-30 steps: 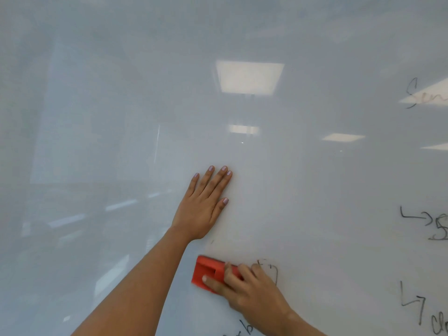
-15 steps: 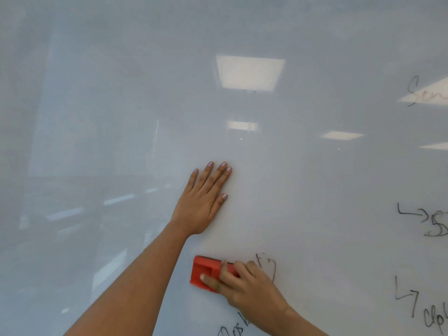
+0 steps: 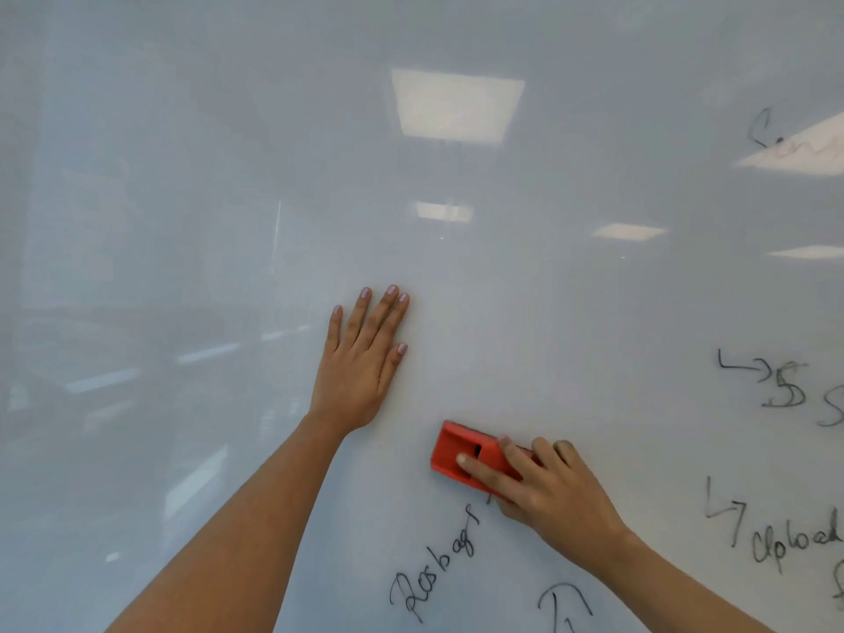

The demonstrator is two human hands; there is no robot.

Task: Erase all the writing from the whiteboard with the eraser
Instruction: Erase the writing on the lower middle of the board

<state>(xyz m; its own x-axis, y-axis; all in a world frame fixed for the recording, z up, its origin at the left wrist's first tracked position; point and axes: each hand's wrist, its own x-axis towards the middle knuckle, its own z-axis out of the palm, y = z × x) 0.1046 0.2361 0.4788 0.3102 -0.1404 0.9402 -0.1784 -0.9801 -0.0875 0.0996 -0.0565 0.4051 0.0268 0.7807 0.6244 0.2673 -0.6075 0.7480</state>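
The eraser point(image 3: 459, 452), a red block, lies flat against the whiteboard point(image 3: 548, 312) low and a little right of the middle of my view, tilted so its left end sits higher than its right. My right hand point(image 3: 548, 491) grips it from the right. My fingers curl over its back, the forefinger lies long across its face, and my thumb tucks in under its lower edge. Only the left half of the eraser shows past my fingers.

Just below it, touching or nearly touching its lower edge, starts the slanting word "Rosbag" point(image 3: 434, 573), written in black marker and running down to the left. To the right of that word, under my right forearm, is a drawn arrow point(image 3: 564, 605) pointing up.

My left hand point(image 3: 361, 372) is up and to the left of the eraser, apart from it. Its palm is pressed flat on the board, the fingers straight and close together, the thumb a little out to the side.

Well off to the right are more marks: a bent arrow with looping S shapes point(image 3: 781, 386), another bent arrow with the word "Upload" point(image 3: 794, 541), and a faint scrawl point(image 3: 767, 130) near the top corner. Ceiling lights point(image 3: 456, 105) reflect in the glossy board above my hands.
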